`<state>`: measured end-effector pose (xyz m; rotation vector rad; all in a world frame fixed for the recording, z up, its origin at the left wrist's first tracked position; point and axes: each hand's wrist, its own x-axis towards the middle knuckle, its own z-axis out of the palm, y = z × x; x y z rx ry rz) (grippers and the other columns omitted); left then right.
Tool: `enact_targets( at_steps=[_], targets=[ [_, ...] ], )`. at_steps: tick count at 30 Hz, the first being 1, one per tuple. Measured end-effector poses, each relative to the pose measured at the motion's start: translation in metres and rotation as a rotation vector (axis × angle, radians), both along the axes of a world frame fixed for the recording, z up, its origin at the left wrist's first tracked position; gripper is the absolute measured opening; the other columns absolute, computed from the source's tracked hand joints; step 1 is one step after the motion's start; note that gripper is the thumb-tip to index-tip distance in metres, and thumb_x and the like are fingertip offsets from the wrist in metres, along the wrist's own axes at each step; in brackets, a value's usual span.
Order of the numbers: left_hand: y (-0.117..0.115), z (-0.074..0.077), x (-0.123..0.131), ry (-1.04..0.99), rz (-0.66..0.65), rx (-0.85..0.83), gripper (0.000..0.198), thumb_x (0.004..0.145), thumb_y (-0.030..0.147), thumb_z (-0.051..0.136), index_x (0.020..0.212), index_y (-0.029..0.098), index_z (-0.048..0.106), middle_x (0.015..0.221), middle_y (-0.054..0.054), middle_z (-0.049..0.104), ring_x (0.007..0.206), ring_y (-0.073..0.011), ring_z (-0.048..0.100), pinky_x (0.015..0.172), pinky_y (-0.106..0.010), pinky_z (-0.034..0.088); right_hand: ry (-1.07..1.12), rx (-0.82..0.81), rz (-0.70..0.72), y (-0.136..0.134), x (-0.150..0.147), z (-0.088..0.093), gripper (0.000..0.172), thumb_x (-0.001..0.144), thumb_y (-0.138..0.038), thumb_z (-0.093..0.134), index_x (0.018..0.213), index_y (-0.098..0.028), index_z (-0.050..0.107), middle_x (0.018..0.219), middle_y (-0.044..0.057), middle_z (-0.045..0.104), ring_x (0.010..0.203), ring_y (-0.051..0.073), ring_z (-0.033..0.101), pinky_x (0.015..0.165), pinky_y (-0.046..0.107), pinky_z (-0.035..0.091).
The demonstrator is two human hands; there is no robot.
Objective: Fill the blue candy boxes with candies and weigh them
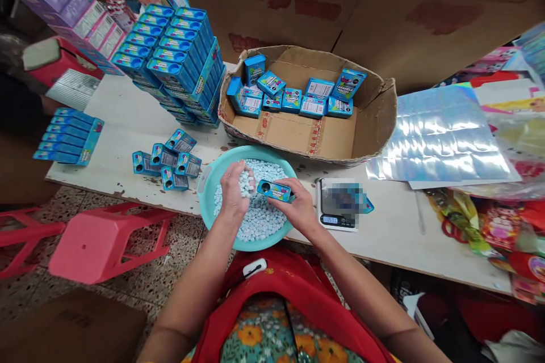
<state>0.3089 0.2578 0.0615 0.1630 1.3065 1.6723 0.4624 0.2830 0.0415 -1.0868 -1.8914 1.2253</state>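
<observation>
My left hand (235, 190) is cupped around a handful of small pale blue candies (246, 182), held just over the turquoise basin (205, 195). The basin is filled with loose candies (260, 221) of the same kind. In my right hand (300, 207) is a small blue candy box (279, 191), tilted so its dark round opening faces my left hand. To the right of the basin stands a kitchen scale (337, 221) with a lit display. Something blue lies on the scale, mostly blurred out.
A cardboard box (332, 135) holding several blue candy boxes stands behind the basin. Stacked candy boxes (179, 62) rise at the back left, and several loose ones (176, 161) lie left of the basin. Shiny sticker sheets (438, 136) cover the right side. A red stool (91, 244) stands below left.
</observation>
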Motion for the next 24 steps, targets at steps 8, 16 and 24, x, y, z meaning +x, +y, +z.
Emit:
enact_targets(
  at_steps=[8,16,24],
  targets=[
    [0.008,0.013,0.009,0.067,0.212,0.124,0.026,0.076,0.038,0.061,0.073,0.018,0.046,0.065,0.002,0.053,0.053,-0.0105,0.055,0.051,-0.023,0.046,0.004,0.029,0.047,-0.004,-0.018,0.013,0.029,0.071,-0.028,0.075,0.098,-0.023,0.065,0.095,0.005,0.063,0.092,0.022,0.059,0.084,0.037,0.047],
    [0.011,0.021,0.011,0.064,0.225,0.107,0.029,0.077,0.037,0.062,0.064,0.017,0.046,0.058,0.003,0.05,0.051,-0.0113,0.054,0.05,-0.025,0.046,0.018,0.008,0.042,-0.003,-0.018,0.012,0.03,0.071,-0.028,0.076,0.098,-0.023,0.064,0.094,0.003,0.062,0.091,0.021,0.059,0.083,0.036,0.047],
    [0.012,0.017,0.009,0.2,0.233,0.099,0.03,0.08,0.04,0.06,0.064,0.017,0.047,0.057,0.003,0.051,0.053,-0.0104,0.053,0.055,-0.024,0.046,0.035,0.019,0.016,-0.003,-0.023,0.016,0.03,0.071,-0.028,0.076,0.098,-0.023,0.064,0.094,0.004,0.063,0.091,0.022,0.059,0.083,0.037,0.047]
  ],
)
